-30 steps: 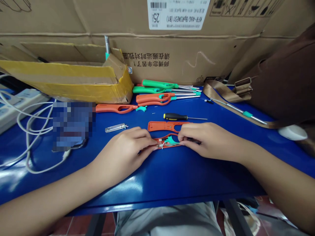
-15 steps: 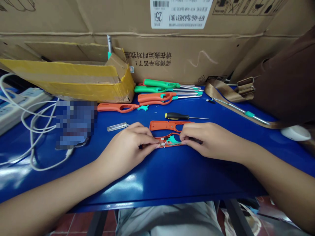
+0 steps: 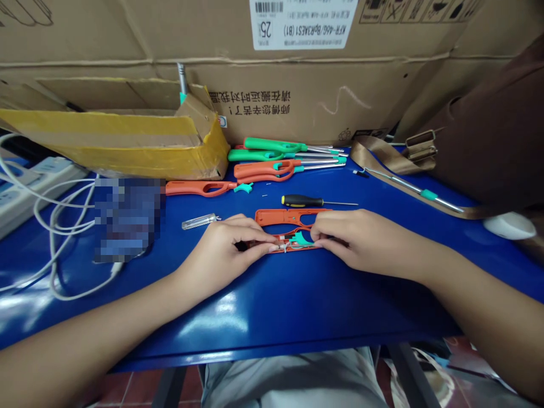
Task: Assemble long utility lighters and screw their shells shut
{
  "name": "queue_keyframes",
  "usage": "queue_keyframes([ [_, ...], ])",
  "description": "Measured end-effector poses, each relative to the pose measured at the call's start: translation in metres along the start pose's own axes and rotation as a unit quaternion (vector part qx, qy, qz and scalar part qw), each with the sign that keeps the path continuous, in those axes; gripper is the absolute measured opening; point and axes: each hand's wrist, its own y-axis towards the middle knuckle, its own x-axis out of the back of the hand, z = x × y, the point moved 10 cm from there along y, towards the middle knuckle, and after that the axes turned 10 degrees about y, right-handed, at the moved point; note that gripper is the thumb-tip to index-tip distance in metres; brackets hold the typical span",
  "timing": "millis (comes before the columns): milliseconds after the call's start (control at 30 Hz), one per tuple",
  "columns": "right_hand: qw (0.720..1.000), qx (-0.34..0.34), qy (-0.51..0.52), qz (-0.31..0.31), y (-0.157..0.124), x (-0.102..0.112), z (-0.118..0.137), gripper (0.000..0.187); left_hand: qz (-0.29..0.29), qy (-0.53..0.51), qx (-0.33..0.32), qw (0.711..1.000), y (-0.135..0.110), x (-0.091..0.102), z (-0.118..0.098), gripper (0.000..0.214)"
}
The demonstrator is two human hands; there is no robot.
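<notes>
An opened orange lighter casing half (image 3: 293,248) lies on the blue table between my hands, with a teal trigger (image 3: 301,238) and small pale parts inside it. My left hand (image 3: 227,246) pinches at its left end, thumb and fingertips together on the casing and the small parts there. At the other end my right hand (image 3: 344,235) is closed, its fingertips pinching the casing's right part. Just behind lies the other orange casing half (image 3: 276,217), inner side up. A clear fuel tank (image 3: 199,221) rests beyond my left hand. Behind the casing is a black and yellow screwdriver (image 3: 302,201).
Several green and orange lighters (image 3: 267,170) lie at the back, beside a yellow-taped cardboard box (image 3: 161,156). A metal lighter tube (image 3: 408,186) lies on a tan strap (image 3: 471,213) at right, near a white mouse (image 3: 509,225). White cables (image 3: 55,255) and a blurred-out phone (image 3: 127,221) occupy the left.
The camera view has shifted slightly. Both hands stay at the casing, with the left fingertips moved a little over its left end.
</notes>
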Motion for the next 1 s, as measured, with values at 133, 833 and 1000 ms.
queue_keyframes([
  [133,1.000,-0.005,0.004,-0.005,-0.001,0.000,-0.002,0.017,0.016,0.055,-0.054,0.997,-0.002,0.000,-0.013,0.019],
  [833,1.000,-0.007,0.002,-0.002,0.000,-0.001,-0.002,0.016,0.030,0.121,-0.006,0.992,-0.003,0.002,-0.006,0.013],
  [1000,1.000,-0.007,0.013,-0.002,0.000,0.000,-0.002,0.015,0.018,0.059,0.017,0.998,0.001,0.002,0.002,0.009],
])
